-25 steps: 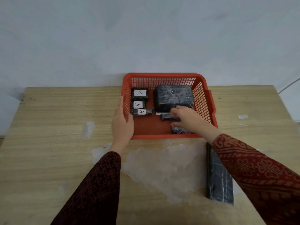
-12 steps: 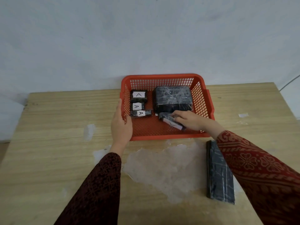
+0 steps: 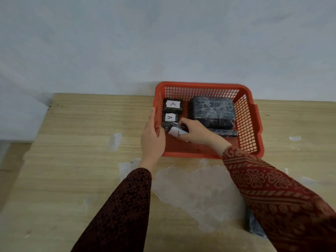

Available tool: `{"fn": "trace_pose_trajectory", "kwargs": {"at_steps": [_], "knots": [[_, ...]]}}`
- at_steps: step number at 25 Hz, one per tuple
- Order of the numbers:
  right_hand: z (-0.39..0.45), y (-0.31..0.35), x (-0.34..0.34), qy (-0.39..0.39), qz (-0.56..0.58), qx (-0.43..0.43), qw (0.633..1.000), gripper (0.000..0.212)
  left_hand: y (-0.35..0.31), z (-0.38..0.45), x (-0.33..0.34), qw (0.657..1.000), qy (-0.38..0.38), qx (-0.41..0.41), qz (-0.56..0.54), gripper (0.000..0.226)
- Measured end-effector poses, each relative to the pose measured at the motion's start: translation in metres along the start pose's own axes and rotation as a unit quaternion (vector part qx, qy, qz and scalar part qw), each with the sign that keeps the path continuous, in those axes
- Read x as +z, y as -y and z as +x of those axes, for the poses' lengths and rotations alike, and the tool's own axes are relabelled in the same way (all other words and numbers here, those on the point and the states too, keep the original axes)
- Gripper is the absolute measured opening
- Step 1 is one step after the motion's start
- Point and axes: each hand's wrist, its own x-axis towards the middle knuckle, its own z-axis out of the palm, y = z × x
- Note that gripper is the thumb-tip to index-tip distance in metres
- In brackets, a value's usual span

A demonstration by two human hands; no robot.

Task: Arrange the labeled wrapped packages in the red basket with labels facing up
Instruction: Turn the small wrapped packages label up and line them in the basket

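A red mesh basket [image 3: 252, 124] sits at the far edge of the wooden table. Inside, at its left, lie two small black wrapped packages [image 3: 172, 106] [image 3: 170, 117] with white "A" labels up. A large black wrapped package [image 3: 211, 110] fills the back right, with a slim black one [image 3: 225, 133] in front of it. My right hand [image 3: 195, 132] grips a small labelled package [image 3: 176, 132], label up, by the left column. My left hand [image 3: 151, 137] clasps the basket's left wall.
A long black wrapped package [image 3: 254, 227] lies on the table at the near right, mostly hidden by my right sleeve. Pale patches of tape residue [image 3: 196, 186] mark the wood in front of the basket. A white wall stands right behind the basket.
My right hand has carried a small package from the basket's front right over to the left column, with its white label now showing. The left hand has kept its hold on the basket.
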Motion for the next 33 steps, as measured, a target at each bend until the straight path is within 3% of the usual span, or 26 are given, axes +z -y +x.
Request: {"fn": "trace_pose_trajectory", "kwargs": {"at_steps": [5, 9, 13, 17, 20, 24, 28, 33], "knots": [[0.006, -0.001, 0.016, -0.072, 0.124, 0.088, 0.986, 0.048, 0.001, 0.001, 0.0, 1.0, 0.003, -0.002, -0.012, 0.063], [0.002, -0.008, 0.023, -0.133, 0.172, 0.121, 0.969, 0.03, 0.002, 0.0, 0.0, 1.0, 0.008, 0.002, -0.021, 0.062], [-0.003, -0.013, 0.025, -0.151, 0.247, 0.172, 0.942, 0.034, 0.003, 0.0, 0.0, 1.0, 0.008, 0.008, -0.023, 0.062], [-0.007, -0.012, 0.029, -0.155, 0.035, 0.137, 0.978, 0.036, 0.003, 0.0, 0.001, 1.0, 0.009, 0.004, -0.022, 0.062], [-0.004, -0.003, 0.031, -0.157, -0.09, 0.111, 0.977, 0.045, 0.004, 0.0, 0.001, 1.0, 0.006, 0.003, -0.018, 0.062], [0.0, 0.008, 0.028, -0.155, -0.176, 0.103, 0.967, 0.046, 0.004, 0.001, 0.001, 1.0, 0.006, 0.002, -0.014, 0.062], [-0.009, 0.005, 0.018, -0.169, -0.253, 0.04, 0.952, 0.041, 0.003, 0.0, 0.001, 1.0, 0.007, 0.004, -0.014, 0.063], [-0.046, -0.05, -0.02, -0.143, -0.331, 0.044, 0.932, 0.048, 0.002, 0.0, 0.002, 1.0, 0.011, -0.005, -0.024, 0.064]]}}
